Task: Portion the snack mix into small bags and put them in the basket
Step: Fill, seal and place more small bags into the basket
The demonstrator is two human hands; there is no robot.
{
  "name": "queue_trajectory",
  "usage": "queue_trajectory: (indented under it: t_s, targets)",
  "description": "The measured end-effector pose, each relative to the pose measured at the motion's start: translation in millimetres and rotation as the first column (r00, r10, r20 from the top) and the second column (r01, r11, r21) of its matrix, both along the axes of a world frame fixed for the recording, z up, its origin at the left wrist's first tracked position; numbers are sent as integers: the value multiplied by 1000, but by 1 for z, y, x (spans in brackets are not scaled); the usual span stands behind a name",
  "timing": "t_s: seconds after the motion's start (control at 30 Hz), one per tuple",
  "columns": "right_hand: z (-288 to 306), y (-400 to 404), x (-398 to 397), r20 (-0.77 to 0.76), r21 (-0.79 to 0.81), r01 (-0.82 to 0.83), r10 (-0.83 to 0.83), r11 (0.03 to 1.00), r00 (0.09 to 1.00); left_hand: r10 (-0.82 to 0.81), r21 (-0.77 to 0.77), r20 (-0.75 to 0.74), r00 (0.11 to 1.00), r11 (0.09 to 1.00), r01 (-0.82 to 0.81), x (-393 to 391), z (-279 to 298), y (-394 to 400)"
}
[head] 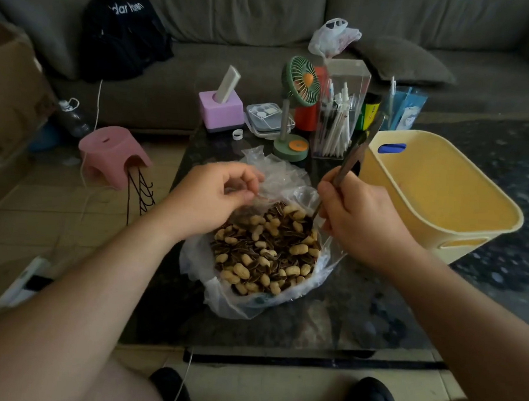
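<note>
- Dark glass table (327, 320) stands in front of a grey sofa (236, 21), with tiled floor (41, 219) to the left.
- At the near middle of the table lies a big clear bag (221, 299), open and full of snack mix (266, 252): peanuts and striped seeds.
- Left hand (209, 197) hovers over the far left edge of the mix, its thumb and fingers pinching a small clear bag (276, 176) at the rim.
- Right hand (360, 217) grips a metal spoon (356, 153); the handle points up and away, and the bowl end dips into the mix at its far right edge.
- Yellow basket (441, 191) stands on the right of the table, just beside the right hand.
- Far on the table sit a purple box (222, 110), a green fan (298, 88), a clear pen holder (338, 118) and a flat plastic case (266, 117).
- Pink stool (112, 155) stands on the floor to the left; a black bag (125, 33) and a white plastic bag (333, 35) rest on the sofa.
</note>
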State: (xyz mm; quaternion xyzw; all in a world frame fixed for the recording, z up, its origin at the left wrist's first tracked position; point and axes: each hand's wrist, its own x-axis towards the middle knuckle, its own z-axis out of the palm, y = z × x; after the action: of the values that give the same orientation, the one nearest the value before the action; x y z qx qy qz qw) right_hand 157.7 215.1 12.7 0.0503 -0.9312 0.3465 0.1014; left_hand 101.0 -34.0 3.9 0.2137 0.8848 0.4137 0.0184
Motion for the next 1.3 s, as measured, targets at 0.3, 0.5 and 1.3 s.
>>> queue_trajectory:
  t_s: [0.3, 0.5, 1.3]
  targets:
    - [15, 4, -3, -2, -40, 41, -41, 998, 999, -96, -75, -47, 994, 993, 92, 6, 1, -1]
    - [30, 6, 2, -57, -150, 33, -42, 988, 997, -178, -203, -109, 978, 967, 154, 2, -9, -7]
    - [20, -12, -7, -277, 136, -291, 318, 947, 907, -51, 59, 89, 995, 997, 46, -10, -31, -6]
